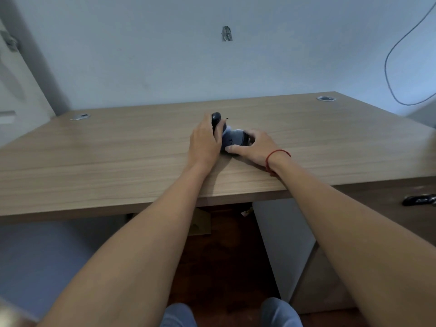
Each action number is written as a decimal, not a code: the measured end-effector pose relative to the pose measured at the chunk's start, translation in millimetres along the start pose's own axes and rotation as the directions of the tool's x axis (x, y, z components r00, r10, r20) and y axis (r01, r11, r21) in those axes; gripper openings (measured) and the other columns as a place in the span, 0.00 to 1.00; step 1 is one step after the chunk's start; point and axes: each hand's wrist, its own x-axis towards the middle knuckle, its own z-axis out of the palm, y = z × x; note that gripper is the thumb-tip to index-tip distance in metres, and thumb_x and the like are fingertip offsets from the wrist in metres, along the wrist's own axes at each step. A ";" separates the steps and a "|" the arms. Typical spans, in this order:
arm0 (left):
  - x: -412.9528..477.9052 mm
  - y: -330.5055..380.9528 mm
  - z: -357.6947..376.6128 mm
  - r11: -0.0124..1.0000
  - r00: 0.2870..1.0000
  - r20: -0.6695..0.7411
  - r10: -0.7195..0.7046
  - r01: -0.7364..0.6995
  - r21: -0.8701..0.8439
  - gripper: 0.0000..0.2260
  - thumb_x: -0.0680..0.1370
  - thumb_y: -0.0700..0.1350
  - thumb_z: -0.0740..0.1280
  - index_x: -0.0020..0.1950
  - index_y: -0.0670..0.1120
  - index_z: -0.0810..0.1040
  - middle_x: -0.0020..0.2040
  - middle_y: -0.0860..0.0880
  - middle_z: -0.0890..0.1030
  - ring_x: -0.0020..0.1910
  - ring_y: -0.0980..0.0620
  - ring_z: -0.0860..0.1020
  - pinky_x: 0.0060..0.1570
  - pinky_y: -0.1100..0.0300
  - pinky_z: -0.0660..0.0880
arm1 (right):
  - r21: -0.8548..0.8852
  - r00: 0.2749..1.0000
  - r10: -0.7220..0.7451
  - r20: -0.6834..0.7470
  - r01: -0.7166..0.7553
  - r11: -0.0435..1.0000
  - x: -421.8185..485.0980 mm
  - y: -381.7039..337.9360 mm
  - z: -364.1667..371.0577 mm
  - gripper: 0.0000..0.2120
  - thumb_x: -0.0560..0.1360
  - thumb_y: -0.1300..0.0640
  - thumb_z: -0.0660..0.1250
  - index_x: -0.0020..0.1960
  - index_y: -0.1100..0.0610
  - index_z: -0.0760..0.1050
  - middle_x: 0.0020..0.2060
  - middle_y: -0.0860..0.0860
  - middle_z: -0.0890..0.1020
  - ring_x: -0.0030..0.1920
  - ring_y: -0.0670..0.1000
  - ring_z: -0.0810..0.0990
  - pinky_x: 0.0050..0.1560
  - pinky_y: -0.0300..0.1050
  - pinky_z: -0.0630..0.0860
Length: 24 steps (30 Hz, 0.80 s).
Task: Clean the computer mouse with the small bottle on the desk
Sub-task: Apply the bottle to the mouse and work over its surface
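Note:
In the middle of the wooden desk [118, 161], my left hand [205, 142] grips a black rounded computer mouse [215, 118], which is tipped up so its end sticks out above my fingers. My right hand [254, 147] curls over a grey-blue, soft-looking cloth [232, 140] just right of the mouse, with the thumb at its near edge. A dark part [245, 139] shows under my right fingers. I cannot tell whether that is the small bottle. The two hands nearly touch.
Two round metal cable grommets sit at the desk's back left [80, 116] and back right [326, 98]. A grey cable [389, 67] hangs on the wall at right. A black object [418, 200] lies on a lower surface at right. My knees [231, 315] are below the desk edge.

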 end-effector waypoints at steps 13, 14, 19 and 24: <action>-0.4 1.4 -5.9 0.987 0.992 -0.043 -0.118 0.112 -0.114 0.11 0.77 0.48 0.65 0.48 0.39 0.75 0.42 0.39 0.81 0.42 0.41 0.78 0.42 0.54 0.72 | 0.081 0.998 -0.021 0.062 0.016 0.997 -4.6 -2.9 -1.2 0.39 0.62 0.42 0.75 0.71 0.50 0.71 0.62 0.47 0.78 0.59 0.47 0.76 0.61 0.44 0.72; 0.3 -1.7 -5.5 0.985 0.987 -0.033 -0.159 0.156 -0.072 0.11 0.78 0.47 0.64 0.48 0.38 0.75 0.43 0.39 0.81 0.44 0.40 0.78 0.42 0.55 0.70 | 0.083 0.998 -0.020 0.067 0.015 0.996 -4.9 -2.7 -1.3 0.37 0.65 0.45 0.75 0.72 0.51 0.70 0.61 0.47 0.78 0.58 0.46 0.75 0.59 0.43 0.72; -0.3 2.8 -6.6 0.981 0.984 -0.052 -0.171 0.165 -0.101 0.12 0.78 0.48 0.63 0.45 0.38 0.74 0.42 0.38 0.80 0.42 0.38 0.77 0.43 0.50 0.72 | 0.086 0.999 -0.017 0.047 0.013 0.996 -4.2 -2.4 -1.1 0.41 0.63 0.45 0.75 0.73 0.53 0.68 0.66 0.49 0.77 0.65 0.49 0.75 0.63 0.44 0.71; 1.3 -3.0 -7.3 0.976 0.983 -0.042 -0.178 0.172 -0.132 0.11 0.76 0.48 0.66 0.40 0.41 0.74 0.38 0.42 0.79 0.41 0.40 0.78 0.43 0.51 0.74 | 0.080 0.997 -0.029 0.070 0.024 0.996 -6.0 -3.6 -2.0 0.39 0.65 0.45 0.75 0.73 0.52 0.68 0.67 0.49 0.76 0.65 0.49 0.74 0.61 0.43 0.70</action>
